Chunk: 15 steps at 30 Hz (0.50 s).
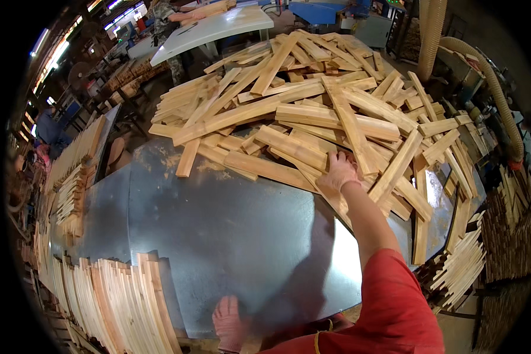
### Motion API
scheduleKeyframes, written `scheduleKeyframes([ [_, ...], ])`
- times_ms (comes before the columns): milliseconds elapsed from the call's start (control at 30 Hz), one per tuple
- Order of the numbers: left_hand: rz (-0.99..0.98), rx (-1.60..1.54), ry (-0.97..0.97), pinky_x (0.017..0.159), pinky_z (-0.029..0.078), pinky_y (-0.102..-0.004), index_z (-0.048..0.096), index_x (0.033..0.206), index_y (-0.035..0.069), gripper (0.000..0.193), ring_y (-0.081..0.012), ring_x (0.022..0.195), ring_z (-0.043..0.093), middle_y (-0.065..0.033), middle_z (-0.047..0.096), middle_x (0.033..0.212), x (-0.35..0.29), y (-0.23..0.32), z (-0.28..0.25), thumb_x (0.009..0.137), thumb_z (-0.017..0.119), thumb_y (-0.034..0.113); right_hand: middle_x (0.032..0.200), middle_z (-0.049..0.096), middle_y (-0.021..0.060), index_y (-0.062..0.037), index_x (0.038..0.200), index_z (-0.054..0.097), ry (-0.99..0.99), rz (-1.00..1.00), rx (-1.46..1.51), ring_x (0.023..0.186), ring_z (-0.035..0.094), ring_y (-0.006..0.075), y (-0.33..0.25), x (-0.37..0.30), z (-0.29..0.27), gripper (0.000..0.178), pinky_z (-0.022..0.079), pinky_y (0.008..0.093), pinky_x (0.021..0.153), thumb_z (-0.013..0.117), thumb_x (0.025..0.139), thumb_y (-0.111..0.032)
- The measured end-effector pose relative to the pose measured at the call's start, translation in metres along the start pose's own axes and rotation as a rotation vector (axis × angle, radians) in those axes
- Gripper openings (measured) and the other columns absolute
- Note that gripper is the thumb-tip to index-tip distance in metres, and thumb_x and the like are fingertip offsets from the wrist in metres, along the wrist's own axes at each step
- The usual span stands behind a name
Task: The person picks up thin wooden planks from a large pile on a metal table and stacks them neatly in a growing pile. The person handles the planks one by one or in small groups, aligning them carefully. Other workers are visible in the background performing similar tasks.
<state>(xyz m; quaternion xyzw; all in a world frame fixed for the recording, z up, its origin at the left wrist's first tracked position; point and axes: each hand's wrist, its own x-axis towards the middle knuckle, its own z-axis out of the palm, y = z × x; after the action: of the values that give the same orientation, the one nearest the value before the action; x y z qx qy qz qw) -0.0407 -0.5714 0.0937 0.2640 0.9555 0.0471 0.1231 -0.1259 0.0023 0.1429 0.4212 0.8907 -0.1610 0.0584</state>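
Note:
A large heap of loose wooden boards (pixel 265 112) lies across the far side of a metal-topped table (pixel 230 230). My right hand (pixel 340 171) reaches into the heap's near side, its fingers bent over the near end of a short wooden board (pixel 292 146); the fingertips are partly hidden among the wood. Close to the table's front edge, my left hand (pixel 226 318) rests with its fingers stretched out and holds nothing. To its left stands a row of wooden strips (pixel 115 301), packed side by side.
More strips (pixel 71 194) are lined up along the left edge. Stacked wood (pixel 463 271) stands beyond the table's right side. Farther off are a white worktable (pixel 218 29) with a person (pixel 165 29) handling wood, and a ribbed hose (pixel 507 112) at the right.

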Motion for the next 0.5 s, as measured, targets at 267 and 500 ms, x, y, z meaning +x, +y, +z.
scheduleKeyframes([
  [267, 0.098, -0.144, -0.167, 0.119, 0.04, -0.051, 0.05, 0.157, 0.009, 0.084, -0.0384, 0.145, 0.049, -0.015, 0.048, 0.16, 0.022, 0.054, -0.02, 0.085, 0.082, 0.04, 0.148, 0.059, 0.025, -0.0138, 0.173, 0.02, -0.196, -0.087, -0.084, 0.139, 0.059, 0.0415, 0.031, -0.075, 0.014, 0.128, 0.051, 0.049, 0.114, 0.091, 0.072, -0.05],
  [500, 0.15, -0.599, -0.166, 0.116, 0.047, -0.0454, 0.048, 0.159, 0.006, 0.079, -0.032, 0.141, 0.055, -0.0158, 0.053, 0.156, 0.05, 0.062, 0.016, 0.094, 0.079, 0.038, 0.136, 0.069, 0.0313, -0.0006, 0.17, 0.018, -0.332, -0.145, 0.471, 0.127, 0.068, 0.0434, -0.024, -0.147, 0.035, 0.126, 0.055, 0.0436, 0.107, 0.087, 0.074, -0.045],
])
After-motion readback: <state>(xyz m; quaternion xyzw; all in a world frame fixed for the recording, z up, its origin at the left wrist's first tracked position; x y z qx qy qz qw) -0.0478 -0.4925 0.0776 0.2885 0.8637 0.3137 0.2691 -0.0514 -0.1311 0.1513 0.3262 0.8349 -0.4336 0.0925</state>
